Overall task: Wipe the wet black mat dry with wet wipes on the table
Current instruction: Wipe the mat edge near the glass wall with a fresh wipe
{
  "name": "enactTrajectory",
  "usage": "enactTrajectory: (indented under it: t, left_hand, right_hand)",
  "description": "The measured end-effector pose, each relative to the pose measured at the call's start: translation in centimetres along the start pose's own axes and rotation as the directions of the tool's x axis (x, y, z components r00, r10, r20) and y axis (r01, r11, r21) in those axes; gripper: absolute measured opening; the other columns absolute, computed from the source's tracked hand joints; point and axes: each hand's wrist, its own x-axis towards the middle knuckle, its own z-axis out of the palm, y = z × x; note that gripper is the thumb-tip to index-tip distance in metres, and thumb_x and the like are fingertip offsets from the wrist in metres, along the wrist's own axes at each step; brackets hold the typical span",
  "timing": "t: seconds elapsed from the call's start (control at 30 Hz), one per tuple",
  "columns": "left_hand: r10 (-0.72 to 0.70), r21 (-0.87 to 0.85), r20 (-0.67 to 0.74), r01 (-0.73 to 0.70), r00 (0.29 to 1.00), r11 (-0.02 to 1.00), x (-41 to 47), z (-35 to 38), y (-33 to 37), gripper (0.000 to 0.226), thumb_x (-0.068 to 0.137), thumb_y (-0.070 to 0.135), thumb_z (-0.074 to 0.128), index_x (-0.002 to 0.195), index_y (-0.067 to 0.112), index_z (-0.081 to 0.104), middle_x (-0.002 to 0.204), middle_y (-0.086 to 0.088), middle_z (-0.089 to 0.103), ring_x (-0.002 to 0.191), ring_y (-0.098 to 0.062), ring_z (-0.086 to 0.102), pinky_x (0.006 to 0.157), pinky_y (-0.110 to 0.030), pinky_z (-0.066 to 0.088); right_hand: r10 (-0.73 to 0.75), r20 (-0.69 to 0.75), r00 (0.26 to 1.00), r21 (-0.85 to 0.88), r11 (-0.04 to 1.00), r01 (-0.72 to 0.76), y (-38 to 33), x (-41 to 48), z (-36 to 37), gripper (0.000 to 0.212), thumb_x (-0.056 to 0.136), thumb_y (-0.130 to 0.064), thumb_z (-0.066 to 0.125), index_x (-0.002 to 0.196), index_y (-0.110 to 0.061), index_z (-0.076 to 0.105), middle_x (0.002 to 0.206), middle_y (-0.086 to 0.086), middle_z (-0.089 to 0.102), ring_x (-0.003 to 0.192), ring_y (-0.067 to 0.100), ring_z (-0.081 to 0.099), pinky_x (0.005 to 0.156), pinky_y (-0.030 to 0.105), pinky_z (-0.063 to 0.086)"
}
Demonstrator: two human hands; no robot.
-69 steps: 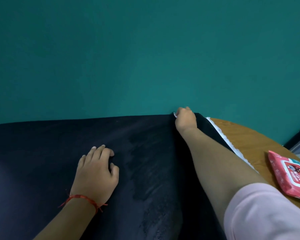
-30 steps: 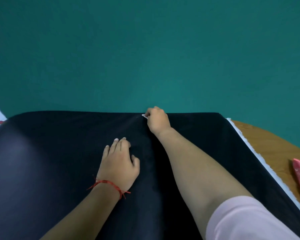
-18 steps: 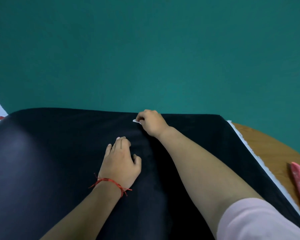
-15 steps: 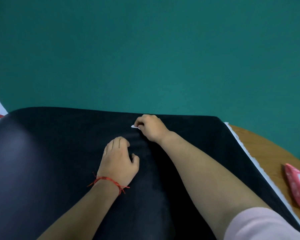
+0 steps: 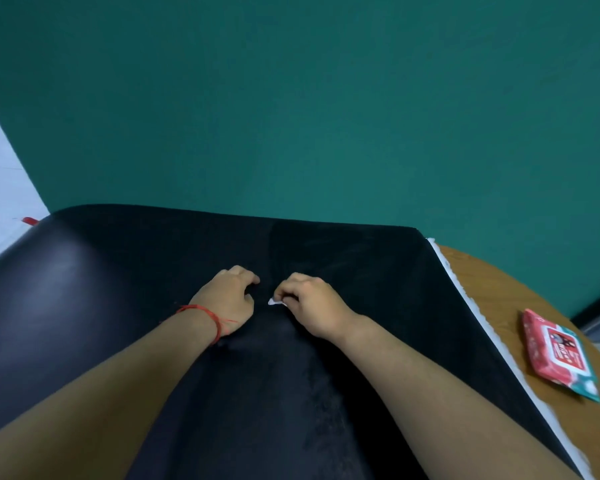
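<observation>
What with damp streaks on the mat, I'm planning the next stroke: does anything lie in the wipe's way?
Only the left hand, resting on the mat just left of the wipe that the right hand pinches. Elsewhere nothing visible lies on the mat; the pack sits off it, on the table.

Red thread bracelet point(image 5: 202, 310) sits behind the left hand point(image 5: 228, 298).

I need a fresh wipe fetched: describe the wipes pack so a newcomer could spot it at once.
Start at the black mat covering most of the table. Beyond its right edge the bare wood shows, and the wipes pack lies flat there. It is a soft red packet with a white label, the only thing seen on the wood.
</observation>
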Motion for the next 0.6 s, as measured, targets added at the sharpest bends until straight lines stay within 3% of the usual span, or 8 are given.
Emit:
enactTrajectory:
  t: [0.1,0.3,0.37,0.5,0.6]
  left_hand:
    - [0.031,0.073,-0.052,-0.028,0.998,0.997,-3.8,-0.1,-1.2,0.042,0.103,0.028,0.054,0.145,0.030,0.055,0.153,0.011,0.047,0.143,-0.015,0.041,0.120,-0.035,0.033]
    - [-0.039,0.154,-0.266,0.082,0.963,0.985,-11.2,1.6,-2.6,0.041,0.103,0.041,0.051,0.142,0.033,0.058,0.153,0.009,0.049,0.145,-0.016,0.042,0.123,-0.042,0.029]
    - [-0.076,0.162,-0.253,0.120,0.965,0.980,-12.9,2.0,-2.4,0.046,0.104,0.046,0.048,0.148,0.033,0.054,0.159,0.007,0.044,0.151,-0.018,0.035,0.125,-0.046,0.024]
    - [-0.102,0.234,-0.146,0.135,0.984,0.963,-14.1,2.9,-2.4,0.060,0.108,0.053,0.027,0.165,0.032,0.024,0.174,0.006,0.015,0.162,-0.017,0.007,0.129,-0.049,0.008]
    - [-0.096,0.243,-0.155,0.132,0.983,0.961,-14.2,3.5,-2.4,0.063,0.107,0.054,0.017,0.166,0.031,0.021,0.175,0.005,0.013,0.162,-0.018,0.004,0.130,-0.051,0.008]
  right_hand:
    - [0.010,0.000,1.000,0.020,1.000,-0.010,-1.1,-2.3,0.2,0.019,0.101,-0.014,0.062,0.102,-0.027,0.075,0.110,-0.013,0.065,0.102,0.008,0.061,0.091,0.035,0.053]
    - [0.017,0.027,0.999,0.034,0.999,-0.018,-3.6,-6.8,0.6,0.021,0.101,-0.014,0.061,0.101,-0.030,0.074,0.110,-0.014,0.064,0.104,0.008,0.061,0.094,0.035,0.053]
    - [0.005,0.042,0.999,0.033,0.999,-0.007,-4.4,-8.5,0.9,0.022,0.102,-0.015,0.060,0.102,-0.033,0.074,0.111,-0.015,0.064,0.106,0.007,0.060,0.095,0.035,0.052]
    - [0.001,0.039,0.999,0.028,1.000,-0.002,-5.8,-11.7,1.4,0.022,0.102,-0.016,0.059,0.102,-0.032,0.072,0.111,-0.016,0.063,0.107,0.007,0.059,0.094,0.037,0.052]
    - [-0.010,0.024,1.000,0.037,0.999,0.009,-6.7,-14.2,1.7,0.023,0.101,-0.016,0.060,0.102,-0.034,0.073,0.110,-0.019,0.063,0.106,0.005,0.058,0.094,0.032,0.052]
